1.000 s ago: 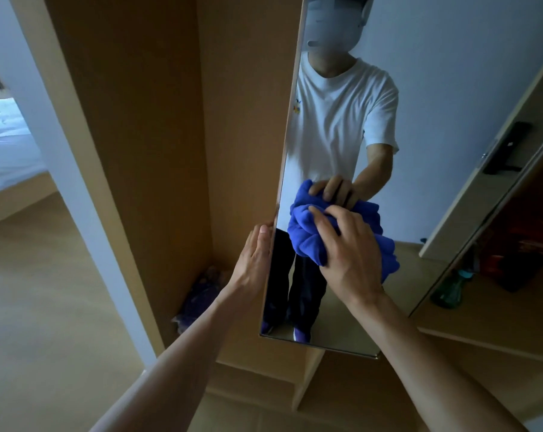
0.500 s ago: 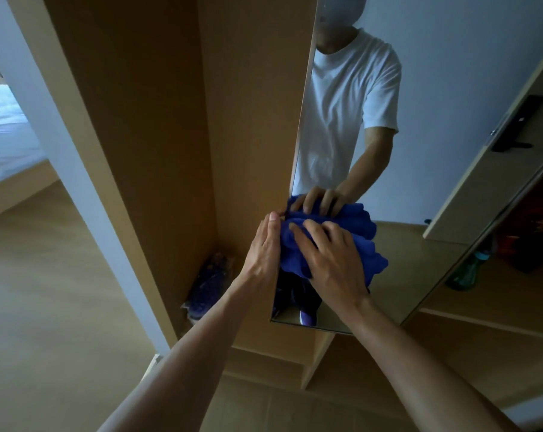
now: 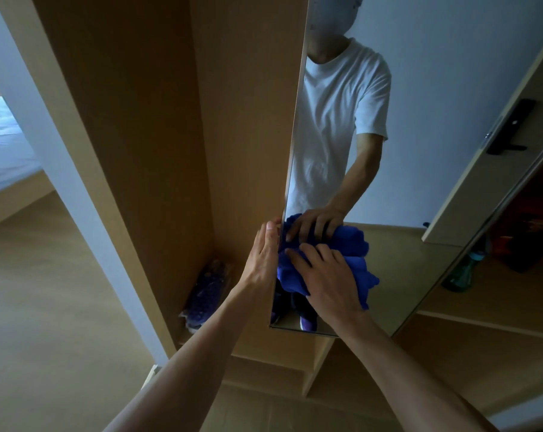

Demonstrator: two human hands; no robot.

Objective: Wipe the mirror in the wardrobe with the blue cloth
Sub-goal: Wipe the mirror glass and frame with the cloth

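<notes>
The tall mirror [image 3: 420, 98] stands edge-on inside the wooden wardrobe and reflects a person in a white T-shirt. My right hand [image 3: 326, 275] grips the bunched blue cloth [image 3: 290, 274] and presses it against the lower part of the glass, close to the left edge. My left hand [image 3: 264, 257] lies with straight fingers along that left edge, beside the cloth. The reflection shows my fingers wrapped over the top of the cloth.
A plastic bag holding something purple [image 3: 206, 294] lies on the wardrobe floor, left of the mirror. The wardrobe's side panel [image 3: 133, 120] rises at left, with a bed [image 3: 2, 145] beyond it. A green bottle [image 3: 460, 272] stands on a shelf at right.
My right hand has slid the cloth down and left on the glass, up to the mirror's left edge. My left hand has stayed on that edge.
</notes>
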